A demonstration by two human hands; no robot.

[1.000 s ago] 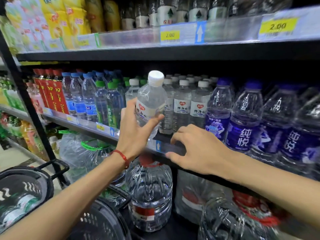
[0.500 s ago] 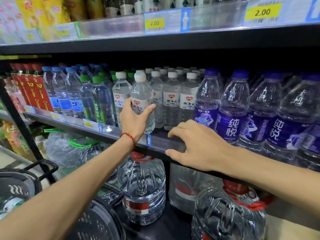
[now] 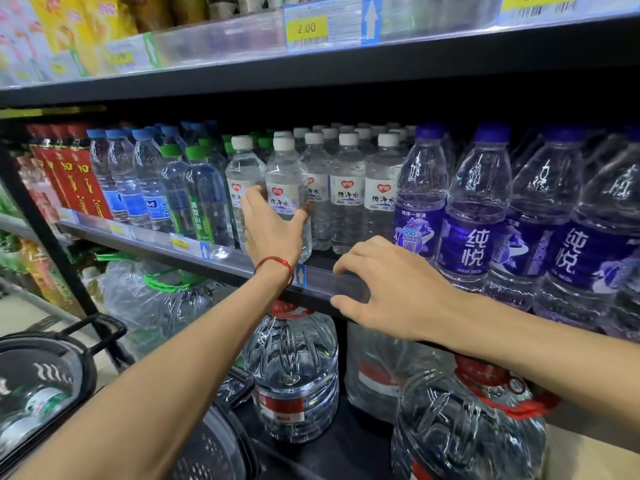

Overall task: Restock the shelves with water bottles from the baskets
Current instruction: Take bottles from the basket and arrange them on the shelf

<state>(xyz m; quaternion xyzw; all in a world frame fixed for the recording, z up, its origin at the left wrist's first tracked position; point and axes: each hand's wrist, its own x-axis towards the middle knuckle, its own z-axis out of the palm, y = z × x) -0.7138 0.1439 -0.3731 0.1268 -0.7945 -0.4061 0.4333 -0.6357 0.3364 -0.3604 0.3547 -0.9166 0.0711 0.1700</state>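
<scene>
On my feed the left hand point(image 3: 273, 233) is reaching forward and wrapping one water bottle point(image 3: 286, 188), thumb on one side, fingers curling round the other. The bottle is standing upright just behind the shelf edge point(image 3: 221, 254), level with four more white-capped bottles point(image 3: 348, 188). The right hand point(image 3: 391, 289) is gripping the shelf edge, fingers hooking over its top, thumb pressing underneath. Four purple-capped bottles point(image 3: 474, 202) are standing behind the shelf edge. Below it, four jugs point(image 3: 294, 368) are sitting and two baskets point(image 3: 45, 382) are lying.
</scene>
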